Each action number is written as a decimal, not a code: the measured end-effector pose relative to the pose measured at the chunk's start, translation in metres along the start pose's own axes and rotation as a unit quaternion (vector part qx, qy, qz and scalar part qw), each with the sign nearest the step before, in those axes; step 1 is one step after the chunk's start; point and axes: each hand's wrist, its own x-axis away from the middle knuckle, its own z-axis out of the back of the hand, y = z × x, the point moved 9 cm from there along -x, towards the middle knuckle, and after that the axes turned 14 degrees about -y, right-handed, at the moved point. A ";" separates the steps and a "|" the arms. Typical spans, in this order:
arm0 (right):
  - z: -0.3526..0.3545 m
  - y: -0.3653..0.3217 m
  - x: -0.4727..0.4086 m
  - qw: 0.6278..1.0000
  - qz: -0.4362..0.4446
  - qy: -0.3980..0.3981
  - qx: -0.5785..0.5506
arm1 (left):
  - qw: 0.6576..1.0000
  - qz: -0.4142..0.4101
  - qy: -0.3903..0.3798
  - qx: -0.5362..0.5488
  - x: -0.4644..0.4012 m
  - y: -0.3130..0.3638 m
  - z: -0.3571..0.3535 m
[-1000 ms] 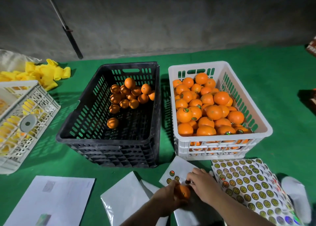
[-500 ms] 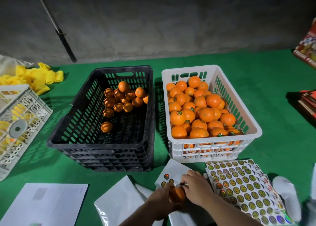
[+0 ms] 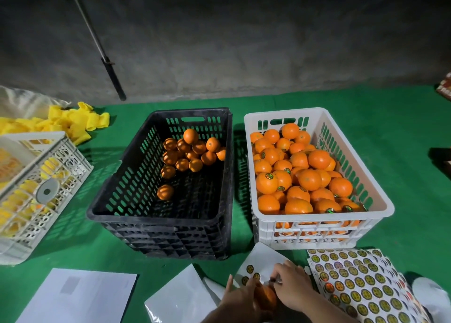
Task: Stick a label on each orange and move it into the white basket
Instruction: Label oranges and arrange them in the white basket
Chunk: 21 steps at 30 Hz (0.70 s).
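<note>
Two bare forearms, left hand (image 3: pixel 240 298) and right hand (image 3: pixel 291 287) without gloves, rings or sleeves in view

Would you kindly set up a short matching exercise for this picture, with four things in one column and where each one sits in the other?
Things:
1. black crate
2. white basket
3. full sticker sheet
4. orange being labelled

Places:
A. between the left hand and the right hand
B. flat on the green cloth in front of the white basket
C. right of the black crate, nearly full of oranges
D. left of the white basket, with a few oranges at its far end

Pairs: 1-D, 2-C, 3-B, 4-A
</note>
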 end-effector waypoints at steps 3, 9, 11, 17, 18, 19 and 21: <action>0.006 0.000 0.002 1.000 0.001 0.016 -0.022 | 1.000 -0.005 -0.004 0.008 0.004 0.004 0.000; 0.013 -0.005 0.008 0.998 0.046 0.028 0.009 | 0.999 -0.023 -0.018 0.020 0.006 0.008 0.000; 0.015 -0.010 0.010 0.997 0.054 0.030 0.048 | 0.999 -0.024 -0.027 0.030 0.004 0.006 -0.002; 0.018 -0.020 0.014 0.996 0.065 0.025 0.047 | 0.999 -0.026 -0.024 0.029 0.006 0.006 -0.002; 0.019 -0.021 0.015 0.996 0.069 0.023 0.048 | 0.999 -0.026 -0.020 0.033 0.007 0.006 -0.002; 0.020 -0.022 0.015 0.996 0.074 0.021 0.049 | 0.999 -0.025 -0.019 0.036 0.008 0.006 -0.002; 0.021 -0.023 0.015 0.995 0.085 0.016 0.051 | 0.999 -0.022 -0.026 0.037 0.009 0.007 -0.002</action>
